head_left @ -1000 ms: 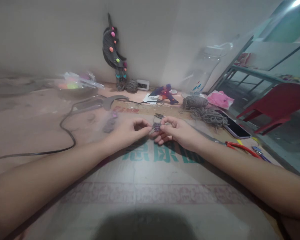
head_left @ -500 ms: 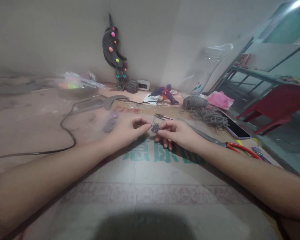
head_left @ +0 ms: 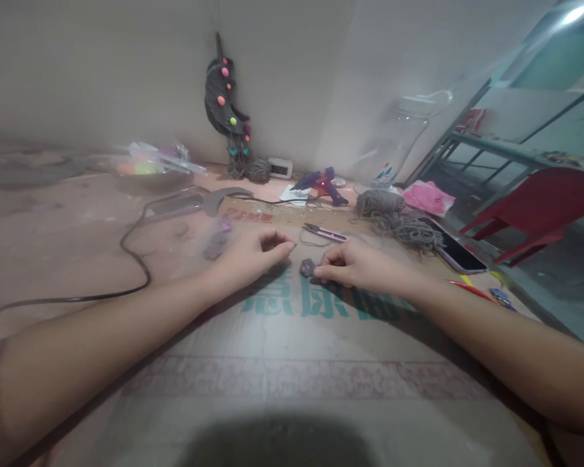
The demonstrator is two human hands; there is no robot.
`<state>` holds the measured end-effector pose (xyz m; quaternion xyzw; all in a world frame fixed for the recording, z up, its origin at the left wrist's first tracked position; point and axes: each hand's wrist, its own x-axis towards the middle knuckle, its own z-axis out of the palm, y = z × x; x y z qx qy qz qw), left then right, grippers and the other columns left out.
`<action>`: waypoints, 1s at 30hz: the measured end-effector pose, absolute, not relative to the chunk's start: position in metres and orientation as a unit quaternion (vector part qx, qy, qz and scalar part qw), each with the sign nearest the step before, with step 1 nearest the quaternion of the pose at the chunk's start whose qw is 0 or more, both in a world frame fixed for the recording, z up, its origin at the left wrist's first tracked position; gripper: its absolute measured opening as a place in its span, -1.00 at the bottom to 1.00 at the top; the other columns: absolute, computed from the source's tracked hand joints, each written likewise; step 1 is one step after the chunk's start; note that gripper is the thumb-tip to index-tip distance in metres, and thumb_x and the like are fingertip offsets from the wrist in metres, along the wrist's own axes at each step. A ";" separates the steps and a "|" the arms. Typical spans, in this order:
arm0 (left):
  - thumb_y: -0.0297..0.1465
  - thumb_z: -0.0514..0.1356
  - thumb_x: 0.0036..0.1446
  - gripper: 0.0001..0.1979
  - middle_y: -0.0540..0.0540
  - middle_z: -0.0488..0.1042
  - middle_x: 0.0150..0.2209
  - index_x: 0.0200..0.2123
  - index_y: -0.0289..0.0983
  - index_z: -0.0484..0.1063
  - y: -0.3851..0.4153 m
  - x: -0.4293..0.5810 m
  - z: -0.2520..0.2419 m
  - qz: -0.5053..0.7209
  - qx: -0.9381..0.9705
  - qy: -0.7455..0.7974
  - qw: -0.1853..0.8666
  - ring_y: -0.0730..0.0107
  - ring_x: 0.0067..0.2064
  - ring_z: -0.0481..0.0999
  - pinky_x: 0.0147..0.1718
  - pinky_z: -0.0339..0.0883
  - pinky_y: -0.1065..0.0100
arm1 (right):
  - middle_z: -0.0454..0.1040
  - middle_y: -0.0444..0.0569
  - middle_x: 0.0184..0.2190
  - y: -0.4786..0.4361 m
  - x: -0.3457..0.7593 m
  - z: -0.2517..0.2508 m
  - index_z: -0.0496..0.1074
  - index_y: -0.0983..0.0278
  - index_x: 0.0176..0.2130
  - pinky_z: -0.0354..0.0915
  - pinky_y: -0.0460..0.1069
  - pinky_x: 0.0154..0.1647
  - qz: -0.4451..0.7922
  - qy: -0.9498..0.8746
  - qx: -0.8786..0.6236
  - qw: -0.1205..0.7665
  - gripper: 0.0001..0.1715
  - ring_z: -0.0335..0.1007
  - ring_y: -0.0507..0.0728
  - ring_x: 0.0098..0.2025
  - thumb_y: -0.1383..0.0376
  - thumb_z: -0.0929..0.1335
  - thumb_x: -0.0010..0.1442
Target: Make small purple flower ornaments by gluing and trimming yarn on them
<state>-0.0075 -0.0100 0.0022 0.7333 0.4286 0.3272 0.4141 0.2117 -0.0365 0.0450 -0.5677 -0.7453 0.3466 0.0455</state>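
Observation:
My right hand (head_left: 345,264) pinches the edge of a small grey yarn piece with a purple centre (head_left: 307,267), close above the cardboard (head_left: 292,337). To its left, my left hand (head_left: 267,251) has thumb and forefinger pressed together. A tiny dark tip shows at those fingertips, too small to name. Just beyond my hands lie thread snips (head_left: 325,233) beside a loose strand of grey yarn. Another grey and purple yarn piece (head_left: 217,241) rests behind my left hand, partly blurred.
A glue gun (head_left: 321,186) with a lit red light stands at the back. Grey yarn (head_left: 401,217) and a phone (head_left: 455,246) lie at right. A black cable (head_left: 135,253) crosses the left side. A yarn-wrapped crescent (head_left: 220,97) hangs on the wall; a clear bottle (head_left: 401,139) stands nearby.
My right hand has moved down and slightly right with the yarn piece, away from my left fingertips. More of the snips shows now. My left hand has barely moved.

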 end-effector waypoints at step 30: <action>-0.12 0.17 0.17 -0.68 -0.04 0.56 -0.35 -0.27 -0.27 0.48 -0.010 -0.008 0.001 0.313 0.714 0.437 0.448 0.32 -0.33 0.47 -0.30 0.25 0.33 | 0.58 -0.05 -0.30 0.023 0.225 0.071 0.51 0.25 -0.23 0.15 -0.07 -0.35 0.064 -0.822 -0.563 0.058 -0.82 0.41 0.07 -0.33 0.25 0.33 0.22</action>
